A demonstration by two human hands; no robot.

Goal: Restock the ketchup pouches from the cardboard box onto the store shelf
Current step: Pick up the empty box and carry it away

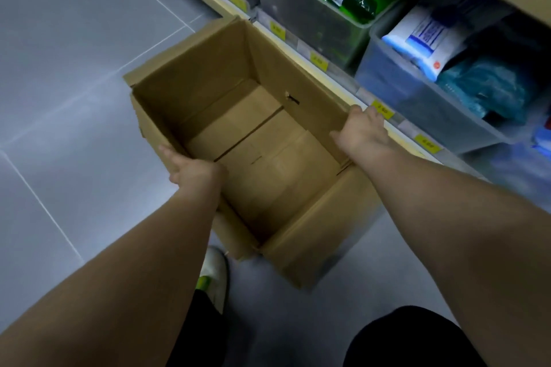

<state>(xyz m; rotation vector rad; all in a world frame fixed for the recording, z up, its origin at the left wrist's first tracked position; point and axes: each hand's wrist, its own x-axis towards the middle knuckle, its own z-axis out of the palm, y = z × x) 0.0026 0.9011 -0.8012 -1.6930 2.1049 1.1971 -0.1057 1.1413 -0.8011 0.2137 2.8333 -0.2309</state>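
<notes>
Grey tile floor (74,68), shelf (295,52) w/ bins (313,27)

Grey tiled floor (74,98) spreads left of the left hand (190,170), and a white shoe (214,271) stands on it nearer than that hand. Just beyond the right hand (362,131) runs the shelf (298,46), which carries clear bins (313,27) of packets. Whether the cardboard box (208,68) between the 2 hands touches the floor is unclear.
</notes>
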